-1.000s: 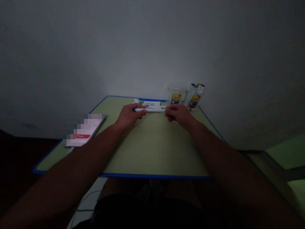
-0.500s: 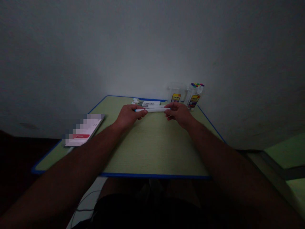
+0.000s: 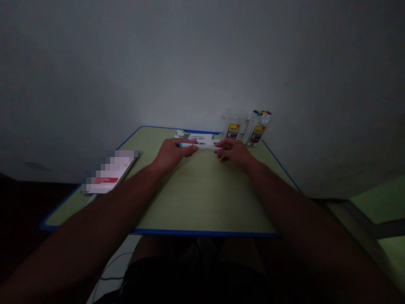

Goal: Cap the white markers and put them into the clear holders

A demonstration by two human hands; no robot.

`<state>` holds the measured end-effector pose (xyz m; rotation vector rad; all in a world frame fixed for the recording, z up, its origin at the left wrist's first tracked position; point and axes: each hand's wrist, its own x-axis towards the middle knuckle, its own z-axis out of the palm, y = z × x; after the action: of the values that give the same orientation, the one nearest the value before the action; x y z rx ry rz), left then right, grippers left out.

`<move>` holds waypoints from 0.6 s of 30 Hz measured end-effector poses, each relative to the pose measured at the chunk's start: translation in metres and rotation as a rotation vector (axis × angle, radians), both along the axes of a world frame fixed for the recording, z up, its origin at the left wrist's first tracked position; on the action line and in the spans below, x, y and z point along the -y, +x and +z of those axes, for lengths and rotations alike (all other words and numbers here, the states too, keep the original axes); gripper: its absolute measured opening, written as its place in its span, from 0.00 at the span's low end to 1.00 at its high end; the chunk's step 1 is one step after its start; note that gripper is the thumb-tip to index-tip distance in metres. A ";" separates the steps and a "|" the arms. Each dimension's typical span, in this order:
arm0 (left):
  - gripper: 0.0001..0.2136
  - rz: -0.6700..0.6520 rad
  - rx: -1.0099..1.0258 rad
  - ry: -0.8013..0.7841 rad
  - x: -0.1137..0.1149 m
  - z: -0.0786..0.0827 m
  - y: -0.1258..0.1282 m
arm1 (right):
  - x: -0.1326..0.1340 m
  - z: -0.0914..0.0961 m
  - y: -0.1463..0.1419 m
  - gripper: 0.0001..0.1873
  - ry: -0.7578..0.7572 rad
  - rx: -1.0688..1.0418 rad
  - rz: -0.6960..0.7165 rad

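A white marker [image 3: 205, 147] with a light-blue end lies level between my two hands, above the far half of the table. My left hand [image 3: 174, 153] pinches it near the blue end. The fingers of my right hand [image 3: 234, 151] close around its other end and partly hide it. Just behind, several white markers [image 3: 201, 137] lie in a group on the tabletop. Beyond my right hand stands a clear plastic case [image 3: 233, 122] with a yellow and dark label. Beside it, a second clear case [image 3: 257, 128] holds markers with coloured ends.
The pale green table [image 3: 202, 198] has a blue rim and touches the grey wall [image 3: 196, 63]. A tablet-like device [image 3: 110, 173] with a lit, partly blurred screen lies at the left, by my left forearm. Cables [image 3: 112, 278] hang below the table.
My right hand has shifted slightly left along the marker. The light-blue end shows more clearly at my left hand. The cases and the lying markers stay in place.
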<state>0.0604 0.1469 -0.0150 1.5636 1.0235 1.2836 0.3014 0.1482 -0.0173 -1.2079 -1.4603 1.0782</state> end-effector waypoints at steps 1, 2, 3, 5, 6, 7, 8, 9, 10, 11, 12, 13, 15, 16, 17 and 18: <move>0.20 -0.011 0.012 0.003 0.001 0.000 0.001 | 0.000 0.000 -0.001 0.11 -0.002 0.011 0.004; 0.20 -0.020 0.017 0.006 0.001 0.000 0.001 | 0.001 -0.001 -0.002 0.11 -0.005 0.021 0.007; 0.20 -0.026 0.017 0.008 0.002 0.000 0.002 | 0.001 -0.001 -0.002 0.10 -0.008 0.030 0.007; 0.19 -0.032 0.009 0.013 0.002 0.001 0.002 | 0.002 0.000 -0.003 0.10 -0.013 0.045 0.001; 0.19 -0.034 0.005 0.014 0.002 0.001 0.002 | 0.002 0.001 -0.003 0.09 -0.015 0.049 -0.002; 0.18 -0.033 0.000 0.015 0.002 0.001 0.002 | 0.002 0.001 -0.003 0.09 -0.015 0.050 -0.003; 0.18 -0.029 -0.003 0.015 0.002 0.001 0.002 | 0.002 0.001 -0.002 0.09 -0.014 0.050 -0.001; 0.18 -0.024 -0.004 0.013 0.002 0.001 0.002 | 0.002 0.001 -0.002 0.09 -0.012 0.049 0.001; 0.18 -0.018 -0.005 0.011 0.002 0.001 0.002 | 0.002 0.001 -0.002 0.09 -0.010 0.049 0.002; 0.18 -0.011 -0.004 0.008 0.001 0.000 0.002 | 0.002 0.001 -0.002 0.09 -0.010 0.050 0.002; 0.18 -0.007 0.000 0.006 0.001 0.000 0.002 | 0.002 0.001 -0.002 0.09 -0.010 0.051 0.001; 0.18 -0.008 0.010 0.004 0.001 0.000 0.003 | 0.002 0.001 -0.003 0.09 -0.009 0.052 -0.001; 0.17 -0.015 0.051 -0.012 0.002 0.001 0.004 | 0.001 0.000 -0.002 0.09 -0.004 0.055 0.001; 0.16 -0.016 0.081 -0.027 0.002 0.002 0.005 | 0.001 0.000 -0.002 0.09 0.001 0.056 0.004; 0.15 -0.009 0.115 -0.044 0.002 0.003 0.006 | 0.001 0.000 -0.002 0.10 0.008 0.054 0.005; 0.13 0.004 0.147 -0.060 0.002 0.004 0.006 | 0.000 0.000 -0.002 0.10 0.016 0.049 0.004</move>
<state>0.0667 0.1447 -0.0110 1.4008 0.9639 1.3377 0.2997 0.1479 -0.0173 -1.2286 -1.5068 1.0447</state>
